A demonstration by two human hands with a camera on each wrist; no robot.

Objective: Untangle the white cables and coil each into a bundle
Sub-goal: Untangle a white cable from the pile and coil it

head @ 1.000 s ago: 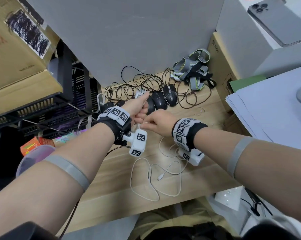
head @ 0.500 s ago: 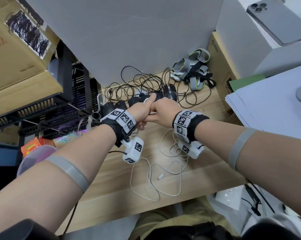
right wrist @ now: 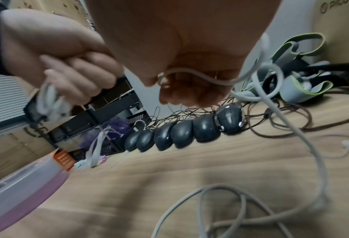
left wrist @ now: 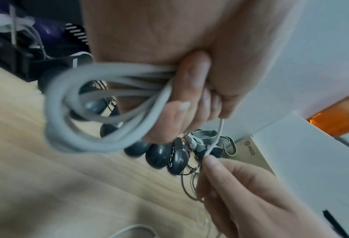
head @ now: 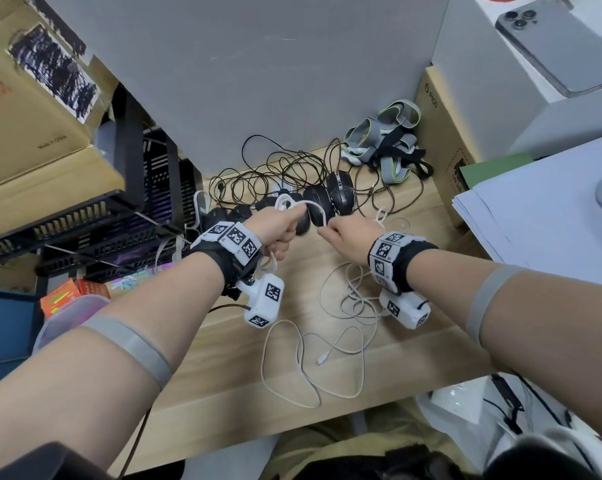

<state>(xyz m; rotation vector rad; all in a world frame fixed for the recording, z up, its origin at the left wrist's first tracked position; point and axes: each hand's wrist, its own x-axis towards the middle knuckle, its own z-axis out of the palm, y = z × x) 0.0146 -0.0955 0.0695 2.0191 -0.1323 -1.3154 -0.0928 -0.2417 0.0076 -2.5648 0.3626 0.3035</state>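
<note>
Left hand (head: pixel 279 226) grips cable coil (left wrist: pixel 83 111), right hand (head: pixel 348 236) pinches strand

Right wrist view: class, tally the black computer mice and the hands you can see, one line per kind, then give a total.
black computer mice: 6
hands: 2 (left hand and right hand, each holding white cable)
Total: 8

Mice (head: pixel 322 206) behind cables (head: pixel 330 348), seemingly
</note>
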